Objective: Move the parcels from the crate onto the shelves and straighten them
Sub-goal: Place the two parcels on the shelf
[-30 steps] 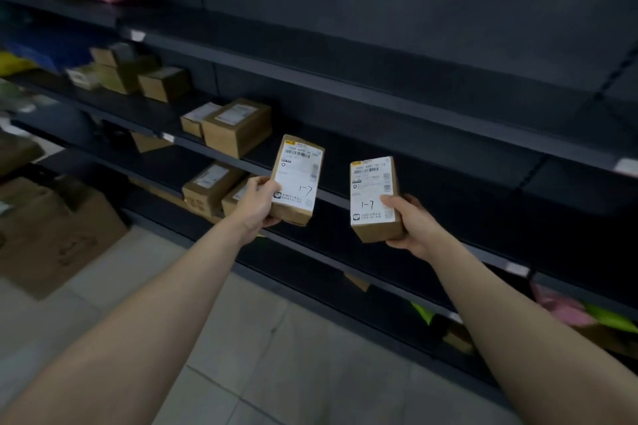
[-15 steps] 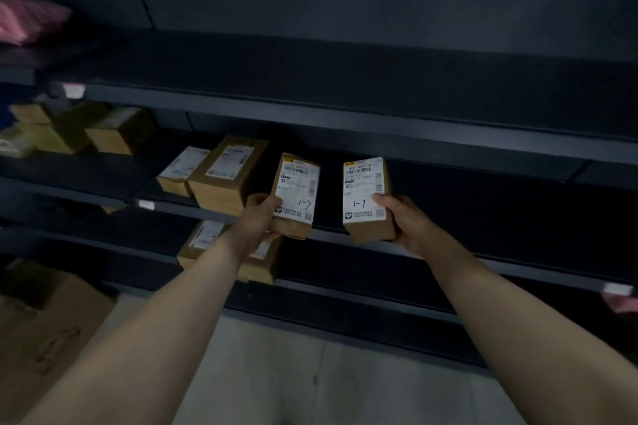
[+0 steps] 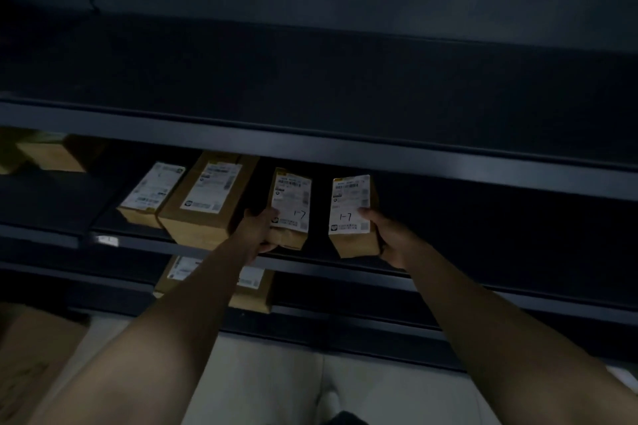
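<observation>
I hold two small brown parcels with white labels marked "1-7" over the front edge of the middle shelf. My left hand grips the left parcel from its left side and bottom. My right hand grips the right parcel, thumb on the label. Both parcels lie tilted, labels up. Two more parcels sit on the same shelf to the left: a big brown box and a smaller one beside it.
An upper shelf hangs just above the parcels. On the lower shelf lie brown parcels, partly hidden by my left arm. More boxes stand far left. A cardboard box sits on the pale floor at bottom left.
Both hands have carried their parcels forward, in under the upper shelf and down near the middle shelf's surface. The view has closed in on the shelving.
</observation>
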Motion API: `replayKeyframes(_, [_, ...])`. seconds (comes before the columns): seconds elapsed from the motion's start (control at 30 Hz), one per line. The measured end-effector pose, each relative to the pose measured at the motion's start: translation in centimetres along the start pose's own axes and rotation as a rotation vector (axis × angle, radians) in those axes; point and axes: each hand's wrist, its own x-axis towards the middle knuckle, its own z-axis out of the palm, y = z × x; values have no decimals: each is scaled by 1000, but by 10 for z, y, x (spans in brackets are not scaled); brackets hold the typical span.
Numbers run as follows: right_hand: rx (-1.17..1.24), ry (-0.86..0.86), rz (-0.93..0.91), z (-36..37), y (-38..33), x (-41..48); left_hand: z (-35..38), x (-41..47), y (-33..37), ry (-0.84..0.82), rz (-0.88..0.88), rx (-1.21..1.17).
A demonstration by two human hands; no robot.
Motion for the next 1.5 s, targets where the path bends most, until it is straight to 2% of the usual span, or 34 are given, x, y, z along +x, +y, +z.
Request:
replayKeyframes(0.37, [88,35,85,14,0,17,-2,41,-7,-37,-75,-32])
replayKeyframes(0.53, [55,108,147,18,13,4,-11,39,-8,-90,-84,50])
replayKeyframes(0.67, [131,147,126,32,19,-14,-21,32,-12,-122,-71,134])
replayKeyframes(0.8, [180,314,35,47,23,-24,-31,21,-14,-139,-13,306])
replayKeyframes(0.9, [62,534,-37,54,25,-36,-34,13,-11,-174,69,477])
replayKeyframes(1.0, [-78,625,-91,64,23,-56,-36,0,1,-182,206,767])
replayKeyframes(1.1, [-204,658,-165,70,25,-86,-26,-26,12,-198,435,1065])
replayKeyframes(1.3, [-496,750,-248,40,26,-179,47,-122,25,-505,912,1158])
replayKeyframes(1.4, [-698,941,-223,3,31,-243,93,-188,22,-602,1139,1203])
replayKeyframes(1.5, [-860,1153,-142,-39,49,-317,138,-264,8,-732,1468,1153])
